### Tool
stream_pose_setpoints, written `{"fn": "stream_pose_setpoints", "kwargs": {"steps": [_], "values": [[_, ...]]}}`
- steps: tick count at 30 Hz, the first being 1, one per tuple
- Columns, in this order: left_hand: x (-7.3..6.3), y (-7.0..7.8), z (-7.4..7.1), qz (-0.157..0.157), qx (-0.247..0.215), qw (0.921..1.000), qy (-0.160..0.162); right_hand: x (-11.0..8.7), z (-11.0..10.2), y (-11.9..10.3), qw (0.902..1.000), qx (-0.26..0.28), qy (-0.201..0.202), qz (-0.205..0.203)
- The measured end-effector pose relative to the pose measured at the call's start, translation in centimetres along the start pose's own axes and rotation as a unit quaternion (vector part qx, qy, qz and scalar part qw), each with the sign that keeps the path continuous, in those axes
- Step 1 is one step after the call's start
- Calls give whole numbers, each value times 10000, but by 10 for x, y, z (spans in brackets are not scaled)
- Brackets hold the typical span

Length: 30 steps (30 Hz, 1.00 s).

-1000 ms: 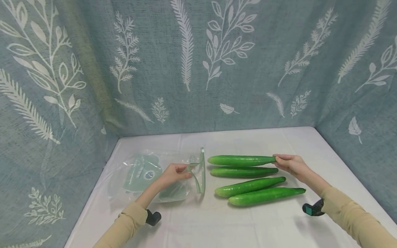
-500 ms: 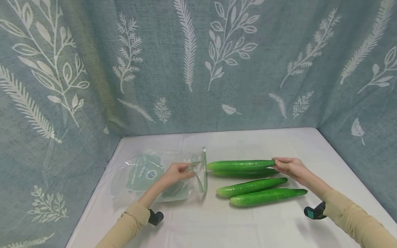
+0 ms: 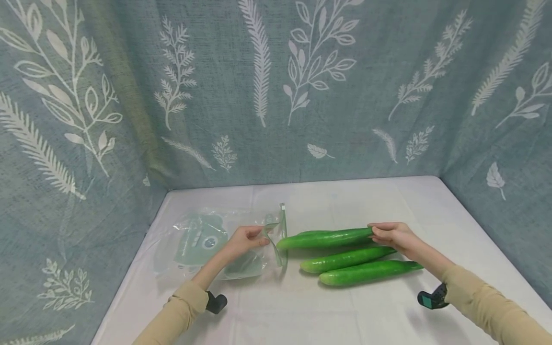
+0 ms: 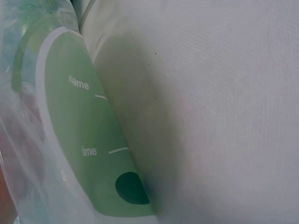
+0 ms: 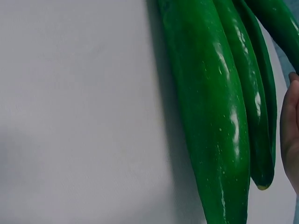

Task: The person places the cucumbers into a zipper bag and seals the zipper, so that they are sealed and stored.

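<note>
A clear zip bag (image 3: 200, 244) with pale green print lies flat on the left of the table. At its mouth, my left hand (image 3: 243, 242) pinches one green-edged side, and the opening gapes to the right. My right hand (image 3: 394, 237) grips the thin right end of a long green cucumber (image 3: 323, 240). That cucumber's pale tip is at the bag's mouth; whether it is inside, I cannot tell. In the right wrist view, the hand (image 5: 290, 135) shows at the right edge, by the held cucumber (image 5: 280, 28). The left wrist view shows the bag's green label (image 4: 84, 121).
Behind the held cucumber, another cucumber (image 3: 314, 232) is mostly hidden. Two more, a middle cucumber (image 3: 342, 260) and a front cucumber (image 3: 368, 273), lie side by side nearer me. A white cloth covers the table (image 3: 302, 311); a patterned curtain (image 3: 284, 158) hangs behind and at both sides.
My right hand has brought the held cucumber toward me and then left, over the one beside it, its tip now reaching the bag's mouth. The left hand has stayed on the bag.
</note>
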<state>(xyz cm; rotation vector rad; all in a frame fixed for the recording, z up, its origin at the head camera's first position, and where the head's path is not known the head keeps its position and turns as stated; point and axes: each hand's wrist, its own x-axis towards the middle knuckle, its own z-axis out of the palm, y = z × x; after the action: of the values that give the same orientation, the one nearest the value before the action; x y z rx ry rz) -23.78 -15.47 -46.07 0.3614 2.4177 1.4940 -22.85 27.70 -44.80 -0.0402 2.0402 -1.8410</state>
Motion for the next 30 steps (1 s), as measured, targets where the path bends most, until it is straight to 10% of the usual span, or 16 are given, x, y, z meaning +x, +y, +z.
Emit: {"fn": "stream_pose_setpoints", "kwargs": {"steps": [30], "values": [[-1,5,3,55,-117,9997,210,4,52,-3,9998,0,8,215]]}}
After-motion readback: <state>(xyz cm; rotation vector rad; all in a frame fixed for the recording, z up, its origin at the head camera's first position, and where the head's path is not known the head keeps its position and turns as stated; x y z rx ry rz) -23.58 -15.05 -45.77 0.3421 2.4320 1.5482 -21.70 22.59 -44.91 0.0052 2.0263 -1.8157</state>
